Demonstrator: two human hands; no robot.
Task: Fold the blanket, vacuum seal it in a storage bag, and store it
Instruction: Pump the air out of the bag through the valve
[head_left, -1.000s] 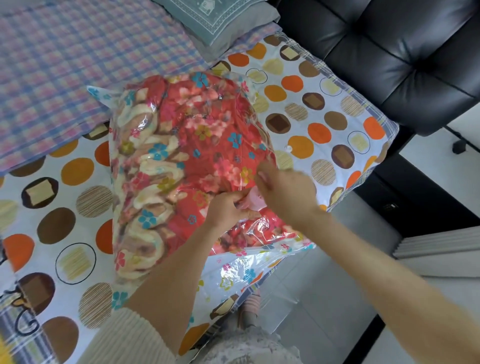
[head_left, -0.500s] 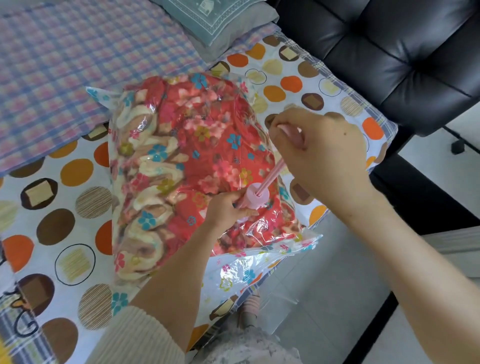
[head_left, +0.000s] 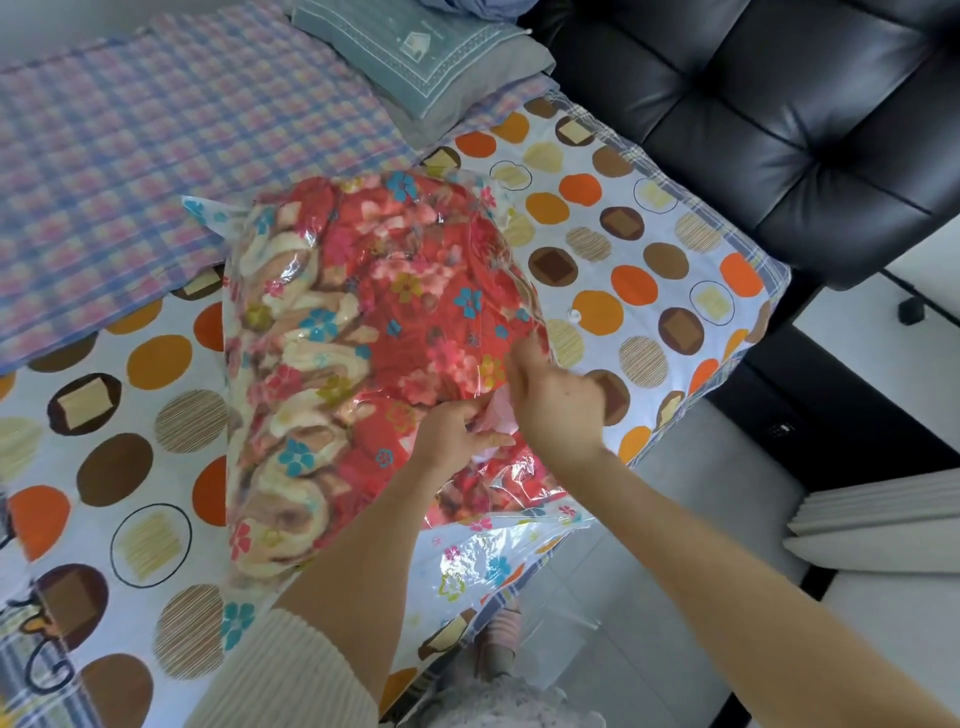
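- Looking down from the head camera, you have both arms stretched forward over the bed, hands meeting at one spot on the storage bag (head_left: 483, 558).
- Your left hand (head_left: 454, 434) comes in from below, cream sleeve (head_left: 280, 670) pushed back to the elbow. Its fingers are curled and pinch the base of the pink pump (head_left: 498, 418) against the bag.
- Your right hand (head_left: 558, 402) comes in from the right with a bare forearm and the back of the hand up. Its fingers are bent down over the top of the pink pump, gripping it.
- Only a small part of the pump shows between your two hands.
- The red floral blanket (head_left: 374, 332) sits folded inside the clear bag, which is bulky and wrinkled around it.
- The bag lies on the dotted sheet (head_left: 130, 467), close to the bed's right edge. Its flat, unfilled end hangs over that edge above the floor (head_left: 649, 571).
- A small white round piece (head_left: 574, 315) lies on the sheet just beside the bag.
- A plaid cover (head_left: 156, 156) and a teal pillow (head_left: 415, 52) lie toward the bed's far end, and a black tufted chair (head_left: 779, 130) stands beyond the far right corner.
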